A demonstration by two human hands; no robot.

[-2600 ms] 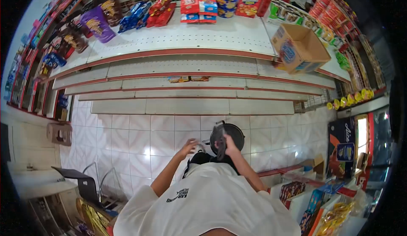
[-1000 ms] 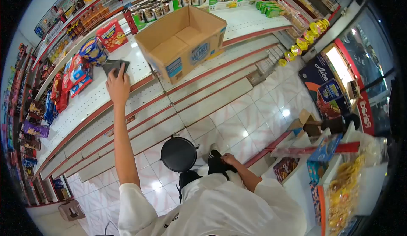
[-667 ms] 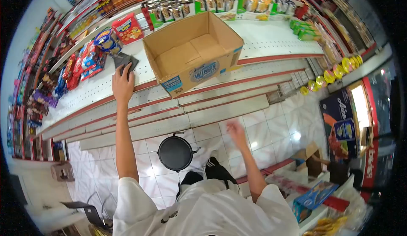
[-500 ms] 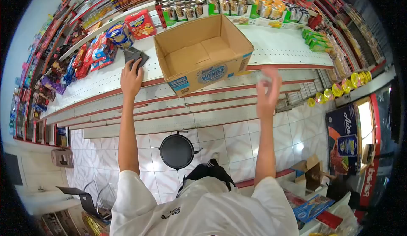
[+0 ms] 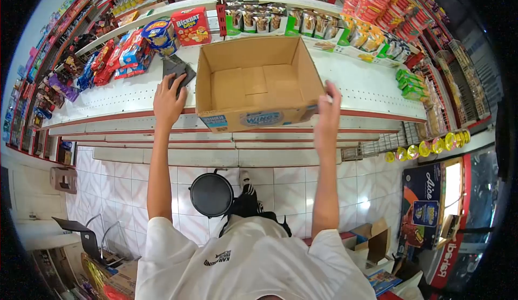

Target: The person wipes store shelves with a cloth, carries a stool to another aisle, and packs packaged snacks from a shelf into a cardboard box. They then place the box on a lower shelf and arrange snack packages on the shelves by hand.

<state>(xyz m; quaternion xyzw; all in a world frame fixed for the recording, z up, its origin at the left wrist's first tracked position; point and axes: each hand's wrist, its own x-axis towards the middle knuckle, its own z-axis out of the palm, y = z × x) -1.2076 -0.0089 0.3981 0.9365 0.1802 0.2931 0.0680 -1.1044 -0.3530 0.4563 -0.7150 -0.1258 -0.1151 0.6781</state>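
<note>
Brn stool, tiled flr

The right hand is a blur at the box's right end, and I can't tell whether it touches. The left hand's fingers hide the near part of a dark cloth. The box covers some of the shelf. The shirt runs off the bottom edge; far-left goods are too small to read.

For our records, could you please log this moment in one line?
Left hand: on dark cloth; right hand: beside box; box: open, on shelf
</note>
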